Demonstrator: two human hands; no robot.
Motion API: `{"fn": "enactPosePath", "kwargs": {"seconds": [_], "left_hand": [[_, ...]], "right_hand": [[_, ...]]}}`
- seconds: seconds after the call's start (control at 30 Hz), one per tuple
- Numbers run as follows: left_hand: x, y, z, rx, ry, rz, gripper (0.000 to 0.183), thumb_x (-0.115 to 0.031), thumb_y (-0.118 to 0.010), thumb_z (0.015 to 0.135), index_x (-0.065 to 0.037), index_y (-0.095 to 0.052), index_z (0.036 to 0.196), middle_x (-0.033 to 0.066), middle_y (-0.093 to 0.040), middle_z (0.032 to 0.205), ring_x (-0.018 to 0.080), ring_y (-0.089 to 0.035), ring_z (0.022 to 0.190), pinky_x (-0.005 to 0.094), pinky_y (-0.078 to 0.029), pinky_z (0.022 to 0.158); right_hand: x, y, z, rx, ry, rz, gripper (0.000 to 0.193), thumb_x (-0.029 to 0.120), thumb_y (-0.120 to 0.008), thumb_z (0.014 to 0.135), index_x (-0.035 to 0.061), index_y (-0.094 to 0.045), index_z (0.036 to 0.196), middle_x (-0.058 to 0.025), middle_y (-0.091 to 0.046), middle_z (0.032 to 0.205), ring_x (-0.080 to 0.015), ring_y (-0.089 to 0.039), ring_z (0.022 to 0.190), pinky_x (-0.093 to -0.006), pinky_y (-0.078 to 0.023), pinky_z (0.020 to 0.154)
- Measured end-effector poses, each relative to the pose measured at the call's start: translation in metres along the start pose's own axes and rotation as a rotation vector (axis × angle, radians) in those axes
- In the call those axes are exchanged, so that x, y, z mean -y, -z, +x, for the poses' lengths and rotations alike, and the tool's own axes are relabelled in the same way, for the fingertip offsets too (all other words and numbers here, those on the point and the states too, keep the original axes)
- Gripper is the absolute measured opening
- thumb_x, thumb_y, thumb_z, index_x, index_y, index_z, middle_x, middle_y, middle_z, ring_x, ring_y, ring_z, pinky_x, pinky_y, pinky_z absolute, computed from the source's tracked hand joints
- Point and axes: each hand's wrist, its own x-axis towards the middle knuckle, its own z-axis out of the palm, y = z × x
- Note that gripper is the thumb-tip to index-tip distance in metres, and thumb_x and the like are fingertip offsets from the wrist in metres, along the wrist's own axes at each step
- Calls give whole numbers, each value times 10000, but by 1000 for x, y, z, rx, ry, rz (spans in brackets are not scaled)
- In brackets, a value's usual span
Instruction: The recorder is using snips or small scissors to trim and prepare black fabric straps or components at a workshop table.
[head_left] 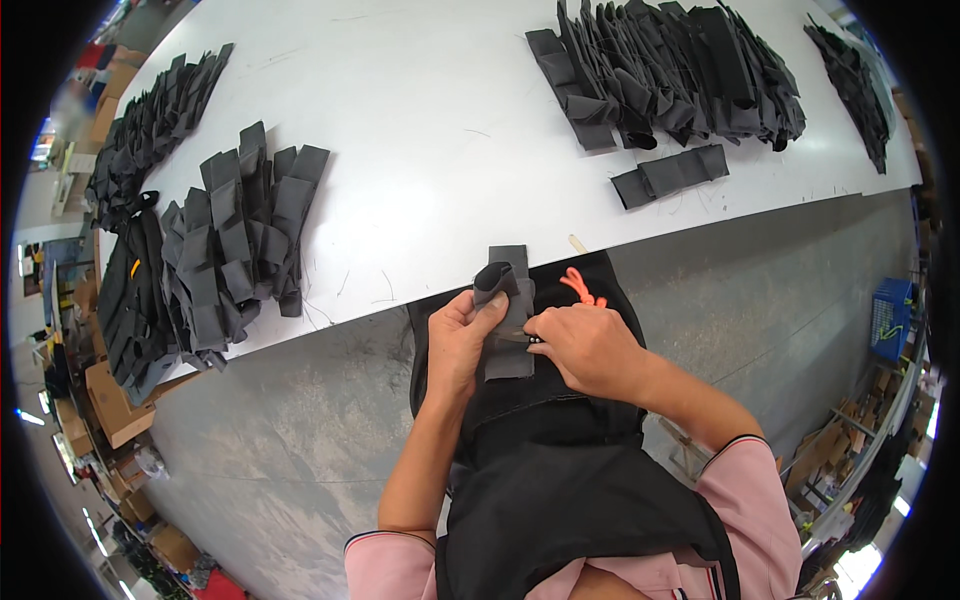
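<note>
My left hand (462, 338) pinches a folded dark grey fabric strip (510, 362) between thumb and fingers. The strip's top end lies on the table's near edge, and a loop of it curls up above my thumb. Its lower end hangs over the black apron on my lap. My right hand (585, 345) is closed around small thread snips (515, 337), mostly hidden in the fist. Their narrow blades point left against the strip, close to my left thumb. A bright orange cord (582, 287) sticks out above the right fist.
On the white table (400, 150) lie a large row of dark strips (680, 75) at far right, one separate strip (672, 175) before it, and heaps of strips (235, 235) at left. Cardboard boxes (115, 405) stand left; a blue crate (890, 318) sits right.
</note>
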Motion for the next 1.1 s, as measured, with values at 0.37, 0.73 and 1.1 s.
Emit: {"fn": "enactPosePath", "kwargs": {"seconds": [0.37,0.73,1.1], "left_hand": [[-13,-6,1,-46,-70,45,138,-102,-651,861,5,-650,949,-12,-646,833,31,-547,733,185,-411,670],[-101,77,15,-105,-1050,928,204,26,-588,747,18,-604,950,132,-628,991,256,-601,973,328,-448,883],[-84,148,50,-244,-826,1558,498,146,-376,699,-70,-582,1098,79,-581,1230,285,-432,1280,482,-194,1102]], "right_hand": [[6,-6,-16,-334,-231,252,232,105,-682,792,47,-565,985,-103,-627,843,-235,-635,729,-305,-491,638],[-78,42,-17,-558,-630,125,244,100,-658,809,90,-596,1045,-90,-634,773,-292,-625,677,-350,-489,628],[-195,112,-39,-219,-558,-373,520,-73,-558,693,103,-532,1182,-91,-484,1147,-343,-605,898,-454,-498,743]]}}
